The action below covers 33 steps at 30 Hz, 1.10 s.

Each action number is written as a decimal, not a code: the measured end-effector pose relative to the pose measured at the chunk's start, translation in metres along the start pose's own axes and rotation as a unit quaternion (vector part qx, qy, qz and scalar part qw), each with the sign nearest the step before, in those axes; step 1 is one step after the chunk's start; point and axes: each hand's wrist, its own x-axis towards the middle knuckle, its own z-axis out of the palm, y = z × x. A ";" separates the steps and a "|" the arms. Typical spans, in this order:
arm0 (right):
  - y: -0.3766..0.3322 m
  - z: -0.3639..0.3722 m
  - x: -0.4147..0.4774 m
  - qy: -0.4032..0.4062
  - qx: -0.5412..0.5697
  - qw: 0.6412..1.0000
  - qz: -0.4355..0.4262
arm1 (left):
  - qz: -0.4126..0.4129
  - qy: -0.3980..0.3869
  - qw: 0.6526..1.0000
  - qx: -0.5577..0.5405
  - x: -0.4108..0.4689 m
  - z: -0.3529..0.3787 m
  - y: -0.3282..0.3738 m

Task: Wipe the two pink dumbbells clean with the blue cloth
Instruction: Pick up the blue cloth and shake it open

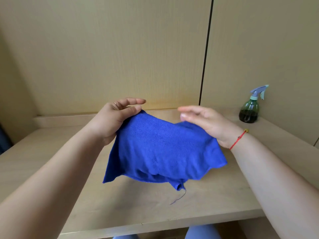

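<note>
My left grip (pixel 113 119) pinches the blue cloth (pixel 160 149) at its top edge; my right grip (pixel 208 124), released, touches it; the hem hangs over the desk (pixel 215 200)

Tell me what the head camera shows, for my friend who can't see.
Two bare hands hold a blue cloth up over a wooden desk: the left hand pinches a corner, the right hand touches the other side, fingers straight. A green spray bottle stands at the back right.
</note>
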 end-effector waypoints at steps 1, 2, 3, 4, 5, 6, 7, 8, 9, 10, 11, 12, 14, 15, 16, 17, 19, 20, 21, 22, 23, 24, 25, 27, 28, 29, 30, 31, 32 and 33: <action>0.000 0.001 -0.001 -0.050 -0.025 0.998 0.027 | 0.009 0.011 1.000 0.002 0.000 0.001 -0.001; 0.000 0.001 -0.003 -0.114 -0.045 0.991 0.062 | 0.018 0.027 0.999 0.004 0.001 0.003 -0.002; 0.000 0.000 -0.005 -0.184 -0.066 0.976 0.092 | 0.026 0.047 0.999 -0.001 0.002 0.004 -0.003; 0.003 -0.002 -0.008 -0.247 -0.089 0.958 0.115 | 0.031 0.067 0.997 -0.009 0.004 0.004 -0.003; 0.007 -0.003 -0.010 -0.285 -0.106 0.944 0.129 | 0.035 0.083 0.996 -0.020 0.005 0.003 -0.003; 0.014 -0.003 -0.011 -0.304 -0.114 0.937 0.130 | 0.035 0.095 0.994 -0.031 0.006 0.002 -0.003; 0.022 -0.004 -0.011 -0.307 -0.108 0.937 0.125 | 0.032 0.103 0.993 -0.042 0.007 0.001 -0.003; 0.030 -0.005 -0.010 -0.298 -0.080 0.944 0.117 | 0.028 0.109 0.992 -0.049 0.007 -0.002 -0.004; 0.035 -0.006 -0.010 -0.281 -0.022 0.954 0.107 | 0.022 0.113 0.992 -0.056 0.008 -0.003 -0.004; 0.041 -0.008 -0.010 -0.253 0.061 0.960 0.101 | 0.015 0.116 0.991 -0.063 0.008 -0.004 -0.006; 0.046 -0.009 -0.010 -0.211 0.155 0.960 0.098 | 0.007 0.122 0.990 -0.072 0.009 -0.005 -0.007; 0.051 -0.011 -0.011 -0.161 0.240 0.953 0.093 | -0.002 0.130 0.988 -0.084 0.010 -0.006 -0.010; 0.063 -0.013 -0.013 -0.087 0.370 0.922 0.077 | -0.029 0.136 0.983 -0.120 0.012 -0.010 -0.013; 0.068 -0.012 -0.014 -0.064 0.415 0.905 0.074 | -0.046 0.127 0.981 -0.137 0.012 -0.012 -0.014; 0.072 -0.010 -0.016 -0.038 0.454 0.887 0.075 | -0.062 0.109 0.981 -0.150 0.012 -0.015 -0.014; 0.076 -0.008 -0.017 -0.014 0.489 0.869 0.072 | -0.078 0.088 0.980 -0.158 0.011 -0.018 -0.015; 0.080 -0.004 -0.020 0.015 0.538 0.842 0.049 | -0.100 0.048 0.981 -0.161 0.009 -0.022 -0.016; 0.080 -0.002 -0.022 0.022 0.548 0.835 0.038 | -0.105 0.036 0.981 -0.160 0.007 -0.023 -0.016; 0.078 0.000 -0.023 0.025 0.544 0.838 0.028 | -0.104 0.028 0.981 -0.163 0.007 -0.024 -0.017; 0.076 0.003 -0.024 0.029 0.525 0.850 0.022 | -0.099 0.024 0.980 -0.169 0.007 -0.024 -0.018; 0.073 0.005 -0.024 0.034 0.490 0.871 0.023 | -0.091 0.025 0.980 -0.175 0.007 -0.024 -0.018; 0.068 0.008 -0.024 0.044 0.444 0.894 0.036 | -0.080 0.029 0.980 -0.180 0.007 -0.024 -0.018; 0.063 0.010 -0.024 0.053 0.397 0.915 0.053 | -0.069 0.034 0.981 -0.180 0.008 -0.024 -0.017; 0.061 0.011 -0.023 0.056 0.332 0.939 0.074 | -0.052 0.041 0.984 -0.168 0.009 -0.025 -0.016; 0.061 0.011 -0.023 0.056 0.300 0.949 0.077 | -0.049 0.042 0.986 -0.156 0.008 -0.025 -0.017; 0.062 0.011 -0.023 0.059 0.259 0.961 0.080 | -0.051 0.043 0.988 -0.138 0.008 -0.025 -0.018; 0.064 0.011 -0.022 0.065 0.207 0.973 0.083 | -0.057 0.045 0.991 -0.112 0.007 -0.025 -0.021; 0.065 0.011 -0.022 0.073 0.152 0.982 0.089 | -0.066 0.050 0.994 -0.077 0.006 -0.025 -0.024; 0.066 0.010 -0.022 0.080 0.098 0.987 0.094 | -0.074 0.057 0.995 -0.038 0.005 -0.026 -0.029; 0.067 0.009 -0.022 0.083 0.050 0.990 0.099 | -0.079 0.064 0.995 0.007 0.005 -0.028 -0.034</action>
